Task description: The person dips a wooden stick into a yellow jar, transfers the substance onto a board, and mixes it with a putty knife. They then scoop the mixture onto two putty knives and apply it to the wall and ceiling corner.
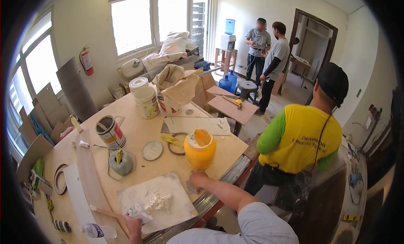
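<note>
My left hand (pixel 134 228) is closed on a putty knife (pixel 139 213) with white-smeared blade, at the near edge of a white board (pixel 130 193). A mound of white putty (pixel 160 201) lies on that board. A thin wooden stick (pixel 105 212) reaches left from beside this hand. My right hand (pixel 198 179) is closed on a flat greyish scraper (pixel 191 187), partly hidden by the fingers, at the board's right side. Just beyond it stands an open yellow jar (pixel 200 153) with orange-yellow residue inside its mouth.
On the wooden table (pixel 139 162) are a paint can (pixel 111 133), a tied grey bag (pixel 121 162), a round lid (pixel 152 150), tape rolls, a white bucket (pixel 146 103) and a water bottle (pixel 99 231). A person in a yellow shirt (pixel 309 138) stands close right; others stand farther back.
</note>
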Demonstrator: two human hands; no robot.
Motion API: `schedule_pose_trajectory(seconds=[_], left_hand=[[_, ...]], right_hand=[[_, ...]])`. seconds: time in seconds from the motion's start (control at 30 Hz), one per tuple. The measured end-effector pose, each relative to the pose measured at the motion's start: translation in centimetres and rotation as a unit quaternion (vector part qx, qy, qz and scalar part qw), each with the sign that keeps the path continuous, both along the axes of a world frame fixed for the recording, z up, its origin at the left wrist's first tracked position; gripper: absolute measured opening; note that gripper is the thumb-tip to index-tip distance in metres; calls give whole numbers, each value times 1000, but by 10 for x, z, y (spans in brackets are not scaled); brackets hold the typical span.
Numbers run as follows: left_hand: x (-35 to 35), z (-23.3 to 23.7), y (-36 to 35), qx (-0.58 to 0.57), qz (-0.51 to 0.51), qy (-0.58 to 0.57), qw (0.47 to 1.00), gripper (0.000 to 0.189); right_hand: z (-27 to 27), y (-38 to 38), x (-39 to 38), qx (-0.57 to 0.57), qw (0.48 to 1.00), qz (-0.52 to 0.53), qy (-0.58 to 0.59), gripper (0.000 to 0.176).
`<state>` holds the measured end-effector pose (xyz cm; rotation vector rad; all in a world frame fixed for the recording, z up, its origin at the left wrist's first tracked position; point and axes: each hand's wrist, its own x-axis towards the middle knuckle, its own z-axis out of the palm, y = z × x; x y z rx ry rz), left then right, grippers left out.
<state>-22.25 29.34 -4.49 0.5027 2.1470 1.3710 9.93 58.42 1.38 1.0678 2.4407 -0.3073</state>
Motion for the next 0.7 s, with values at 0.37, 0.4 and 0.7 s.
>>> schedule_pose_trajectory(seconds=[0.37,0.4,0.7], left_hand=[[49,40,23,-16,-95,-82,992,53],[47,37,30,-7,-126,-22,992,53],[49,58,9,-89,13,-139,986,39]], right_hand=[[-13,-9,40,-42,987,-113,107,96],[-43,-5,45,-12,985,-102,136,87],[-34,-48,97,-121,874,-218,417,36]])
